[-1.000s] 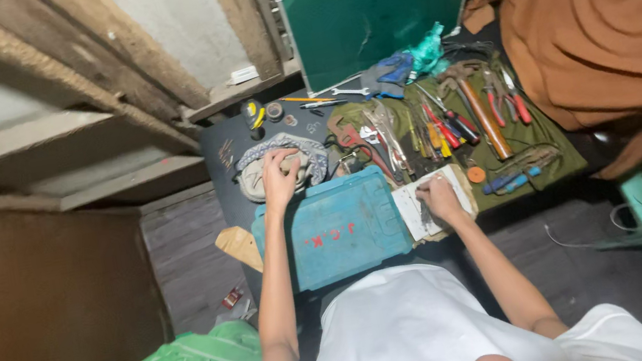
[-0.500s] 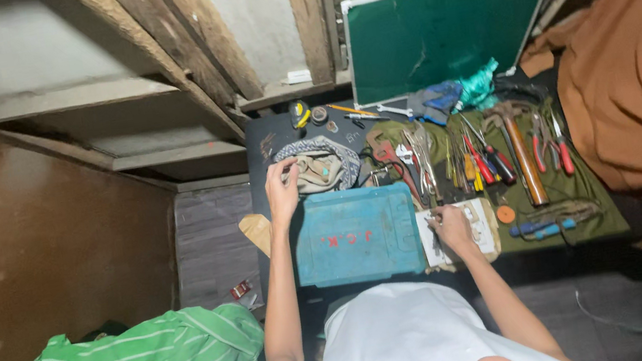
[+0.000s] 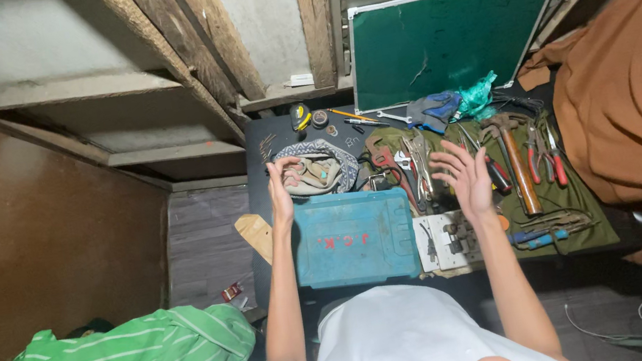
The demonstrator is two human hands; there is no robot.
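Both hands are raised and empty: left hand fingers loosely spread over the grey cloth pouch, right hand splayed above the wrenches (touching nothing). Between them lies the blue tool case, shut, on the dark worktop, tools laid out within reach.
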